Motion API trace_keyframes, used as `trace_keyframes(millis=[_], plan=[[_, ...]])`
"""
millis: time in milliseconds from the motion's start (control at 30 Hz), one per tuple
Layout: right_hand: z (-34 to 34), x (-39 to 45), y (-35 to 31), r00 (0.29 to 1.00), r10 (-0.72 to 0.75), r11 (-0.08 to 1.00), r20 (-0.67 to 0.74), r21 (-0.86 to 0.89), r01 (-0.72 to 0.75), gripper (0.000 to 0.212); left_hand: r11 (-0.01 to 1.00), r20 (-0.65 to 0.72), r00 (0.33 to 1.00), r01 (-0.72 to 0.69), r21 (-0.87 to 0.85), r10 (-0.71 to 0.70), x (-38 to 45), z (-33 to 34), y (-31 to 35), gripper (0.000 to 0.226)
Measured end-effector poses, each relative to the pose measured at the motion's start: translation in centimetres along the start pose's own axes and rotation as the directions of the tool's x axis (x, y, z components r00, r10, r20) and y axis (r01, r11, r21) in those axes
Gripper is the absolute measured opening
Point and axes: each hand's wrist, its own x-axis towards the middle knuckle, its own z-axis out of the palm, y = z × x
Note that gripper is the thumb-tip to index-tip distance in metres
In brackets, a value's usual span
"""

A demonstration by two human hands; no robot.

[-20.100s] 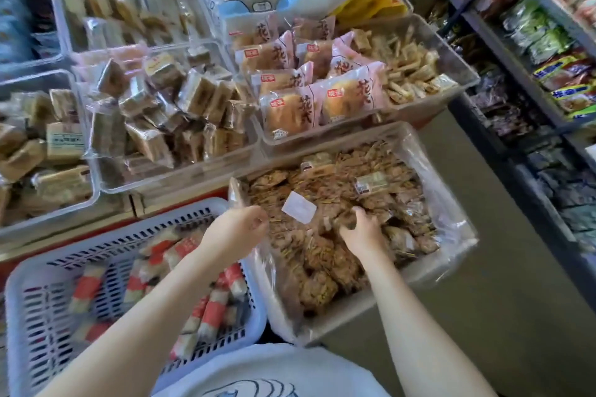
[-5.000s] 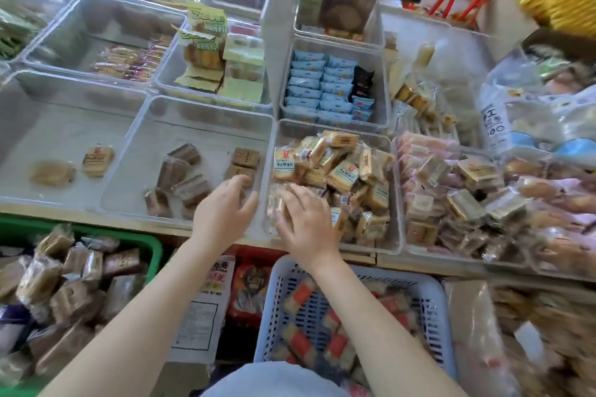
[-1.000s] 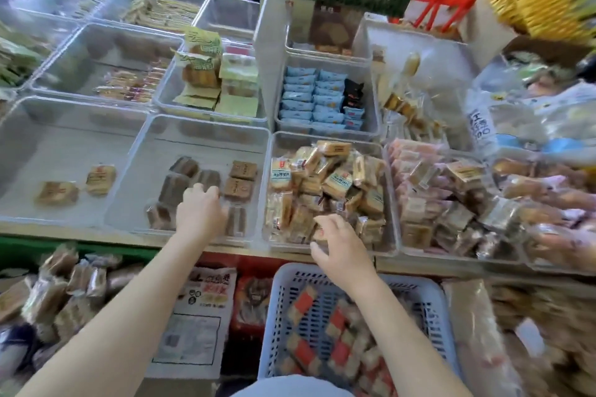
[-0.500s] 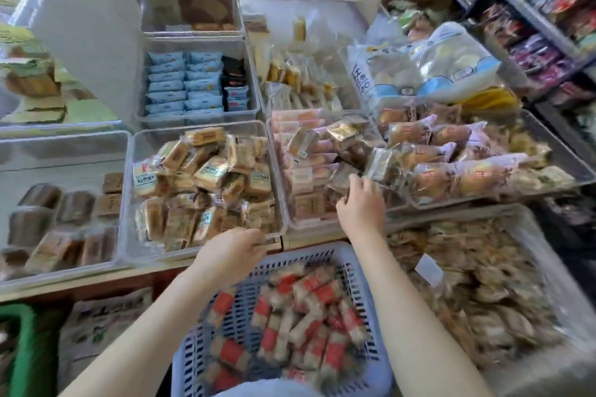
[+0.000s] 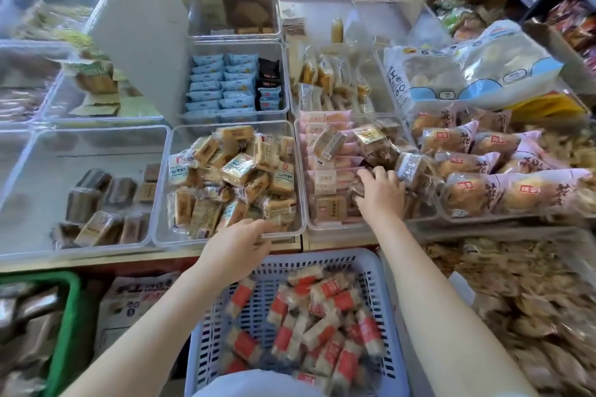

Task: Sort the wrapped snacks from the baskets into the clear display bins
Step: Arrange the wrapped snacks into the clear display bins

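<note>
Over the pink-packet bin (image 5: 305,171): right hand (image 5: 382,193) curled round a dark wrapped snack (image 5: 358,187).
Left hand (image 5: 237,246) fingers hooked on the front rim of the tan-cake bin (image 5: 300,229), above the blue basket (image 5: 383,293). Probably light, crinkly, slippery film over crushable cake; best pinched across the middle, gently.

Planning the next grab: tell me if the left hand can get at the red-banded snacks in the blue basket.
Probably yes. The left hand grips a clear bin's front rim right above the open-topped blue basket; the red-banded snacks lie uncovered just below it.
</note>
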Motion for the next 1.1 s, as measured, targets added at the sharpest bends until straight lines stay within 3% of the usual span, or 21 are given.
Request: trace_keyframes(millis=[100, 167, 333, 433, 500, 567, 633, 700, 800, 867, 933, 1033, 1100], plan=[[-0.8, 1.0, -0.6, 0.993, 0.007, 0.998, 0.119, -0.069, 0.001, 0.052, 1.0, -0.021, 1.0, -0.013, 0.005, 0.013, -0.5, 0.1, -0.8, 0.035], [-0.9, 1.1, -1.1, 0.992, 0.024, 0.999, 0.121, -0.044, -0.018, 0.045, 1.0, -0.018, 1.0, -0.012, -0.009, 0.012, -0.9, 0.0, -1.4, 0.035], [-1.8, -0.2, -2.0, 0.994, 0.079, 0.973, -0.075, 0.223, -0.06, 0.015, 0.999, -0.034, 0.999, -0.001, -0.044, 0.0, -2.0, -0.6, -3.5, 0.033], [-4.5, -1.9, -3.7, 0.956, 0.175, 0.918, -0.236, 0.391, -0.071, 0.019, 0.997, -0.075, 0.997, 0.007, -0.071, -0.012, -2.5, -1.2, -4.6, 0.032], [-6.8, -3.8, -6.0, 0.92, 0.281, 0.809, -0.273, 0.583, -0.075, 0.021, 0.993, -0.134, 0.991, -0.017, -0.115, 0.002, -2.8, -1.6, -5.0, 0.036], [-8.7, -5.9, -9.5, 0.926, 0.338, 0.602, -0.166, 0.795, -0.077, 0.021, 0.982, -0.235, 0.971, -0.083, -0.173, 0.041, -3.1, -1.9, -5.3, 0.05], [-9.7, -7.5, -13.7, 0.973, 0.232, 0.432, 0.001, 0.896, -0.104, 0.022, 0.981, -0.339, 0.939, -0.117, -0.153, 0.059, -3.3, -2.3, -6.1, 0.065], [-9.6, -8.6, -18.0, 0.987, 0.042, 0.373, 0.156, 0.914, -0.16, 0.023, 0.993, -0.387, 0.92, -0.1, -0.066, 0.067, -3.3, -2.9, -7.4, 0.077], [-8.3, -9.6, -24.2, 0.935, -0.199, 0.32, 0.294, 0.921, -0.222, 0.023, 0.998, -0.343, 0.938, -0.052, -0.021, 0.042, -4.0, -3.5, -10.6, 0.078], [-6.8, -9.8, -27.5, 0.909, -0.282, 0.349, 0.306, 0.916, -0.2, 0.02, 0.996, -0.305, 0.951, 0.024, -0.086, -0.049, -5.1, -3.7, -13.4, 0.07], [-4.9, -9.7, -30.1, 0.903, -0.316, 0.453, 0.292, 0.882, -0.127, 0.02, 0.987, -0.3, 0.941, 0.138, -0.083, -0.157, -6.3, -3.9, -16.8, 0.065], [-0.9, -9.5, -32.4, 0.892, -0.431, 0.72, 0.136, 0.648, 0.249, 0.039, 0.951, -0.326, 0.894, 0.303, -0.062, -0.306, -7.4, -4.8, -21.9, 0.055], [1.5, -9.9, -33.0, 0.838, -0.527, 0.795, 0.144, 0.431, 0.427, 0.049, 0.92, -0.322, 0.866, 0.39, -0.048, -0.383, -7.1, -5.6, -24.9, 0.05]])
